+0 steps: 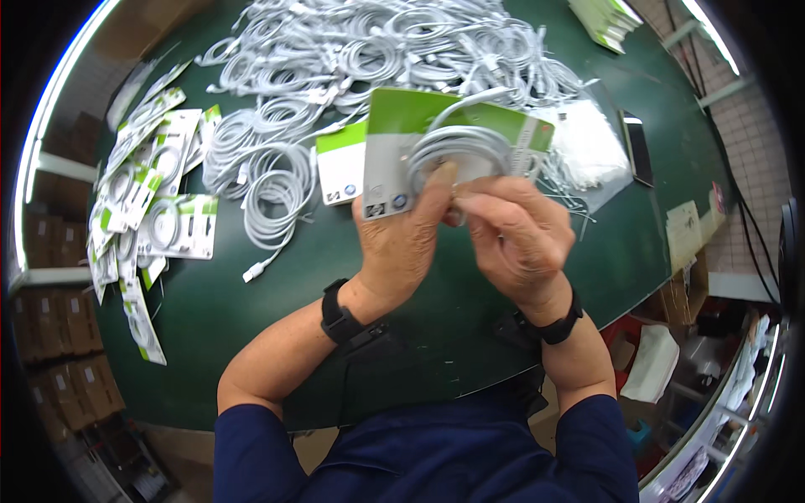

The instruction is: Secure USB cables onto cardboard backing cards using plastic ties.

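Observation:
Above the near half of the green table, my left hand (392, 251) grips a green-and-white packaging card (398, 113). A coiled white cable (459, 140) lies flat against that card, pressed there by my left thumb. My right hand (524, 235) is closed in a pinch at the lower edge of the coil, its fingertips meeting my left thumb. What sits between those right fingertips is too small to make out. Behind the held card, another green-and-white card (342, 168) rests on the table.
A large heap of coiled white cables (369, 54) covers the far side. Several carded cables (168, 226) are piled at the left. At the right lie white ties (583, 142) on a plastic bag and a dark phone (637, 147). Stacked cards (605, 23) sit at the far right.

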The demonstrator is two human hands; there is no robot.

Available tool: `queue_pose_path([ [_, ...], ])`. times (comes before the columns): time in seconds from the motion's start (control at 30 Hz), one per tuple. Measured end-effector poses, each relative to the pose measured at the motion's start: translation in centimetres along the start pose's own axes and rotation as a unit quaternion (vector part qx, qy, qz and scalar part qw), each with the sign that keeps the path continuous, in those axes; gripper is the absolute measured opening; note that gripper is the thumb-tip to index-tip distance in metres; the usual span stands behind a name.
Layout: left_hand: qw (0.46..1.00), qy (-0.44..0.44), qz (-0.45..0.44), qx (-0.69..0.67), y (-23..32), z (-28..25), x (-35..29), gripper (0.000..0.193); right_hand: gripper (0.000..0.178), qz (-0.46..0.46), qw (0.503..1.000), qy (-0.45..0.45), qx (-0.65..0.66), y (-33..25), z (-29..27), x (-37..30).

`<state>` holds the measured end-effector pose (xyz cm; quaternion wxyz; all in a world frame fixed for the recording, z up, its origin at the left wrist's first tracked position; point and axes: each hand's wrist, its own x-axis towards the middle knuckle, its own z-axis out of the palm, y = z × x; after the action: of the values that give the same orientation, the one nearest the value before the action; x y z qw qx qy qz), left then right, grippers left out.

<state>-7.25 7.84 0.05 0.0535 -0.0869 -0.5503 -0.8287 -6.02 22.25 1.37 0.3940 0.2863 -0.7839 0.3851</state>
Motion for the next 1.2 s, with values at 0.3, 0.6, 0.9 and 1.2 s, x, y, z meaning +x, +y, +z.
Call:
queue_pose_path([
  [0.3,0.834,-0.088,0.197,0.508,-5.5,-7.5,0.5,0.029,0.014,-0.091,0.989,-0.015,-0.112,0.8,1.0,-1.4],
  [0.6,0.924,-0.074,0.060,0.371,-7.9,-11.8,3.6,0.038,0.012,-0.094,0.988,0.006,-0.118,1.3,2.5,-0.9],
  [0.9,0.995,-0.043,-0.019,0.088,-7.3,-10.1,4.9,0.036,0.015,-0.080,0.986,-0.009,-0.144,1.3,3.1,-1.2],
  [1.2,0.994,-0.091,-0.015,0.059,-7.2,-10.1,4.8,0.038,0.014,-0.054,0.997,0.020,-0.043,0.9,1.9,-0.2],
])
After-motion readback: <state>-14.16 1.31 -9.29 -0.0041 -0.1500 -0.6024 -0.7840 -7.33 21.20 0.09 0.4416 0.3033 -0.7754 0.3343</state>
